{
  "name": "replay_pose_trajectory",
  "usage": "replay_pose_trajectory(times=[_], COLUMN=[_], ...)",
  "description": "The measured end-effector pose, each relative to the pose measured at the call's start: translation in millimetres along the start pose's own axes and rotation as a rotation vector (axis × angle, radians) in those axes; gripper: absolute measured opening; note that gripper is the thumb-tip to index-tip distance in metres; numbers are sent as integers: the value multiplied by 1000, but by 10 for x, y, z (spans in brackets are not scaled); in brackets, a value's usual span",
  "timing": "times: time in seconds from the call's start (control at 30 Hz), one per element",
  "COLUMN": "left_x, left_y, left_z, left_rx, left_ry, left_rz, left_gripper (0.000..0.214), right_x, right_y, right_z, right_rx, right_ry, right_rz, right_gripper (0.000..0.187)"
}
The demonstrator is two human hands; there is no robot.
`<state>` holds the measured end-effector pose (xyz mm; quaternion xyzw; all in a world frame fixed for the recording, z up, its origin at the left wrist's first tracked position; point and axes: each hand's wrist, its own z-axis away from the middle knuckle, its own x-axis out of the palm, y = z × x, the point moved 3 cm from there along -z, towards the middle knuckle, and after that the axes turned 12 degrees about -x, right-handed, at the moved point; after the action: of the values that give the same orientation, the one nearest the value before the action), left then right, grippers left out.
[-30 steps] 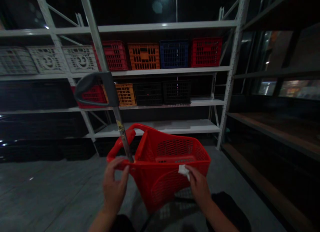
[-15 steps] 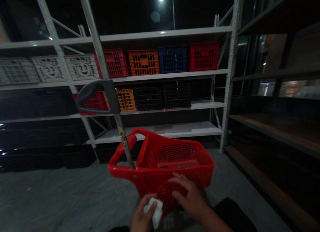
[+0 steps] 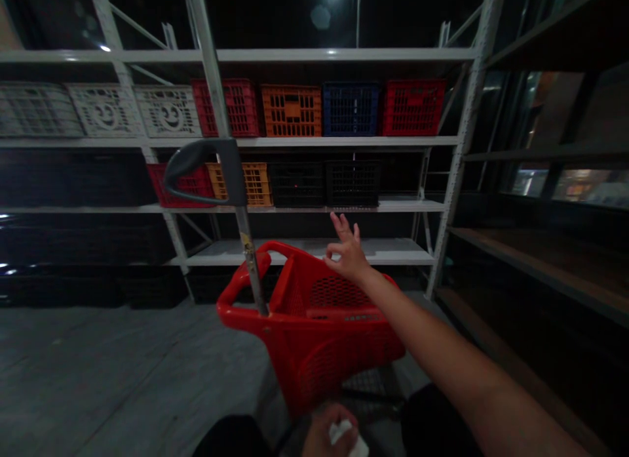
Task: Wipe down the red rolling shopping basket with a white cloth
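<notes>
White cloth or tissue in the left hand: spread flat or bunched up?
Bunched up: the white cloth or tissue shows as a small, crumpled piece gripped in the fingers of the left hand.

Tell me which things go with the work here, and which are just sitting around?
Seem part of the work:
- white wad, held in the left grip
- red cart, with the right grip raised near it

Seem just there:
- orange crate
- blue crate
- black crates
- white shelves
</notes>
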<state>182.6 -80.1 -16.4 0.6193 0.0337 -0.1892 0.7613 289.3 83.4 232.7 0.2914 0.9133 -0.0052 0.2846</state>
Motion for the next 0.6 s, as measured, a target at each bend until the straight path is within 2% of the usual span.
replay_pose_trajectory(times=[0.2, 0.33, 0.6], left_x=[104, 105, 84], left_y=[70, 45, 80], left_z=[64, 67, 97], left_rx=[15, 10, -16], left_ry=[-39, 16, 68], left_rz=[-35, -47, 6], left_gripper=[33, 33, 20], right_x=[332, 469, 483], right_y=[100, 66, 24], right_z=[-2, 80, 109], right_rx=[-13, 28, 50], right_ry=[-67, -119, -106], right_rz=[-5, -60, -88], right_gripper=[8, 9, 9])
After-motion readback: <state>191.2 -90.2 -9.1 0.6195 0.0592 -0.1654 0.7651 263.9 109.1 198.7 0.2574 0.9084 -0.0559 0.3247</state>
